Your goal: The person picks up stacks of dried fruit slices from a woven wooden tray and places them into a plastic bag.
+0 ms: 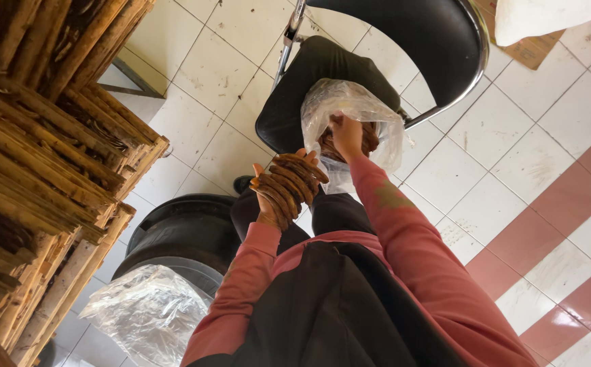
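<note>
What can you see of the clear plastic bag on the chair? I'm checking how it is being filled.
The clear plastic bag is thin, crinkled and see-through. It stands with its mouth open on the black chair seat. Brown pieces show through its wall. The right hand grips its front rim. The left hand, just beside it, holds a bunch of brown strips.

Clear plastic bag [353, 126] on black chair seat [295, 102], mouth open, brown contents inside. Second crumpled clear plastic bag [149, 312] lower left, against black drum [187, 231]. No labels, signs, screens.
</note>
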